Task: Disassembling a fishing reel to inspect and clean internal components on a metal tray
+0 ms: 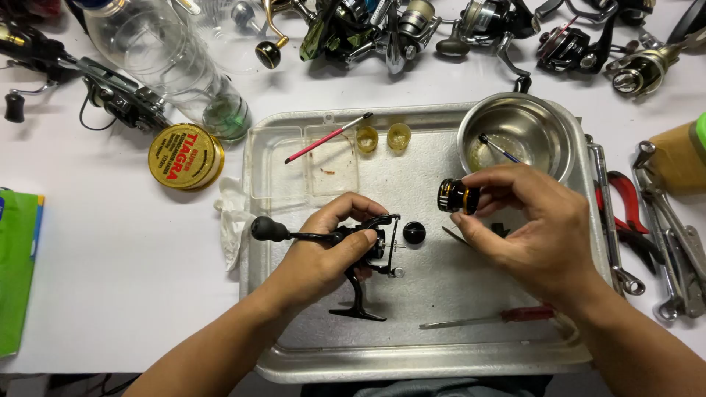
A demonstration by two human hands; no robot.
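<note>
Item: black spinning reel body [368,254], spool removed, near the middle of the metal tray [412,367]. Left hand [312,257] clenched around it, handle knob pointing to the tray's left edge. Right hand [529,228] pinches the black-and-gold spool [457,196] above the tray, just below the steel bowl [515,132] at the far right corner. Black knob cap [414,233] lies beside the shaft. Handling advice: keep the body steady and the spool's bore in line with the shaft.
</note>
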